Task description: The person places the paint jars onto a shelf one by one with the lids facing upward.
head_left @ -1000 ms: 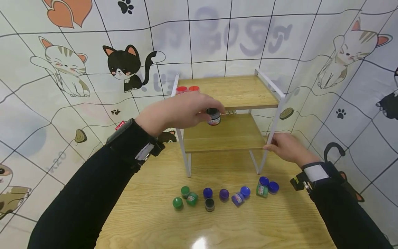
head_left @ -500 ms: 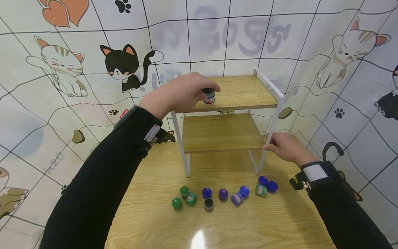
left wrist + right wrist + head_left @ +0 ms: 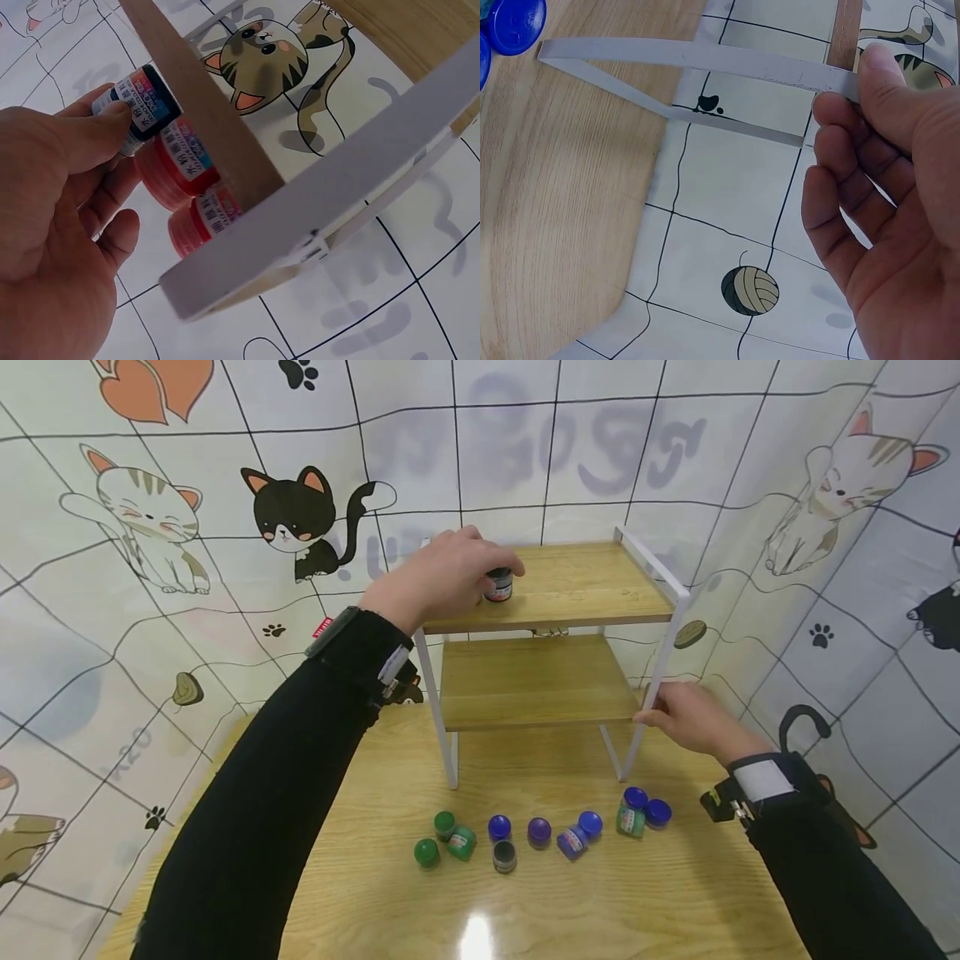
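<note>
My left hand point(image 3: 448, 572) grips a dark-lidded paint jar point(image 3: 498, 585) between thumb and fingers, at the left end of the top shelf board point(image 3: 585, 581). In the left wrist view, that small paint jar point(image 3: 141, 111) stands at the board's edge, right beside two red paint jars point(image 3: 176, 161). The hand hides both red jars in the head view. My right hand point(image 3: 686, 718) pinches the white metal frame point(image 3: 662, 664) of the two-tier rack near its lower board point(image 3: 536, 685). Thumb and index finger close on that frame point(image 3: 765, 66) in the right wrist view.
On the table in front of the rack are green paint jars point(image 3: 427, 852), a dark jar point(image 3: 504, 857), a purple-lidded jar point(image 3: 538, 832) and several blue-lidded jars point(image 3: 572, 842). A cat-printed wall covering point(image 3: 510, 452) stands close behind and to both sides.
My left hand has lifted the dark paint jar from in front of the lower tier up to the top board, then slightly left toward the red jars. My right hand stays on the frame.
</note>
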Demonstrator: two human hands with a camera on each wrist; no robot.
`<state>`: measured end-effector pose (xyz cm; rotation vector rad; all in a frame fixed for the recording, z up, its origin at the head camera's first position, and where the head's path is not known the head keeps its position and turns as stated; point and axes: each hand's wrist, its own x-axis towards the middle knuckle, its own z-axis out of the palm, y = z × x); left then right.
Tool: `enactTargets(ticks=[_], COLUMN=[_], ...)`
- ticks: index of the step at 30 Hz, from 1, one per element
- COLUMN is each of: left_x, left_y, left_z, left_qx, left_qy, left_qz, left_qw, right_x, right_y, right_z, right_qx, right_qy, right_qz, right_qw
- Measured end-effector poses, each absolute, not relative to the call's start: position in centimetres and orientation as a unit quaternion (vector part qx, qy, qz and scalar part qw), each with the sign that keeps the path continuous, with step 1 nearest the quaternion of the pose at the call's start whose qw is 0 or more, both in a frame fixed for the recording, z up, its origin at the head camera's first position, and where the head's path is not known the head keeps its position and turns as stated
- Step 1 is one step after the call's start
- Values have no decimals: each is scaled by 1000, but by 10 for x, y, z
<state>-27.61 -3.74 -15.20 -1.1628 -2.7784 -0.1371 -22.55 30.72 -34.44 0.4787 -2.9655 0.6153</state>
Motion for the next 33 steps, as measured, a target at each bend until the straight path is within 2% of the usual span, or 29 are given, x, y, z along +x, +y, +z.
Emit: enactTargets(ticks=[23, 33], left_x=[-278, -277], left_y=[-37, -43], left_z=[-159, -159], left_qx=[-353, -380], left_qy=[-933, -919], left_qz=[-45, -63], left_qw=[49, 81], right_x=[-224, -226], right_y=[306, 308], right_z=[-346, -345], right_qx=[163, 164], right_qy=[-966, -965], right_qz=[198, 198], right_qw=[38, 42])
